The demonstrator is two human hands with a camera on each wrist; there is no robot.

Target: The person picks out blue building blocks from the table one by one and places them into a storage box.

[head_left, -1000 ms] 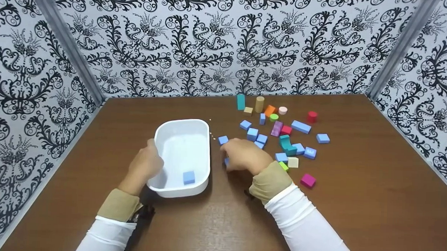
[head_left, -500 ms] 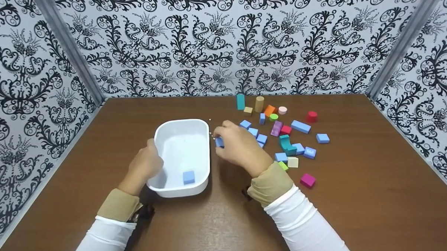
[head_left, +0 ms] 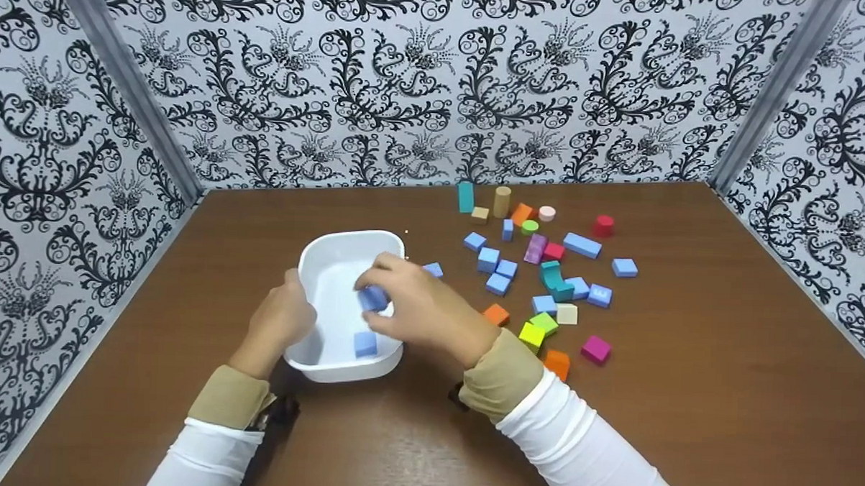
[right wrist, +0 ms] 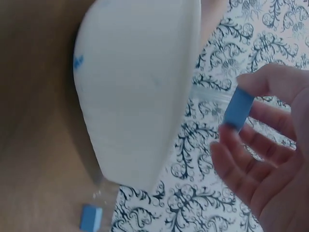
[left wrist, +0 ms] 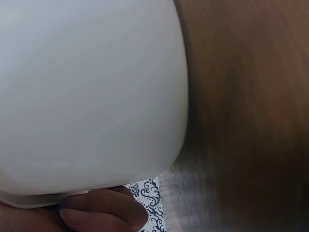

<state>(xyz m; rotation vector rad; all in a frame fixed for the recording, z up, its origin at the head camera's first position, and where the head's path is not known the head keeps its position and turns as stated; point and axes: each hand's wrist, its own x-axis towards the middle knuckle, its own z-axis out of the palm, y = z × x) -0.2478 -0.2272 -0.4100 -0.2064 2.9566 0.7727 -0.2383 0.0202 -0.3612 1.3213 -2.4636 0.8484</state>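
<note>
My left hand [head_left: 284,313] grips the left rim of a white plastic tub [head_left: 349,373], and its curled fingers [left wrist: 104,208] show below the tub in the left wrist view. Over the tub, my right hand [head_left: 430,311] pinches a blue block [right wrist: 239,108] between thumb and fingertips. In the right wrist view this block is beside the tub's rim, held clear of the table. On the tub floor, near its front, lies another blue block [head_left: 365,344]. Just right of the tub sits one more blue block [head_left: 433,270], partly hidden behind my right hand.
Right of the tub, loose blocks are scattered on the brown table [head_left: 723,354]: several blue ones, a teal arch [head_left: 555,282], a magenta block [head_left: 596,350], a red cylinder [head_left: 603,226]. Orange and green blocks lie near my right forearm. A patterned wall [head_left: 438,85] closes the back.
My right hand has lifted a blue block from the table and carried it left over the tub. Orange and green blocks that the arm covered now show. The left hand and tub stay put.
</note>
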